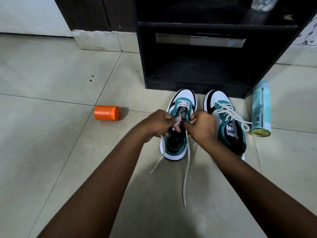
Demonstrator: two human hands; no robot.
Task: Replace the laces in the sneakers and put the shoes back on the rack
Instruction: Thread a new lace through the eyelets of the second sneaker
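Note:
Two teal, white and black sneakers stand on the tiled floor in front of a black shoe rack (pixel 195 73). The left sneaker (pixel 181 100) is laced only through its front eyelets. My left hand (pixel 158 123) grips one end of its white lace (pixel 186 169), and my right hand (pixel 201 125) pinches the lace at the shoe's right eyelet row. Both loose ends trail down over the heel onto the floor. The right sneaker (pixel 223 115) is fully laced with a white lace, its ends lying loose across the tongue.
An orange jar (pixel 107 112) lies on its side on the floor to the left. A pale teal spray can (pixel 261 109) lies beside the right sneaker. The rack's lower shelf holds nothing; a dark cabinet stands at the back left.

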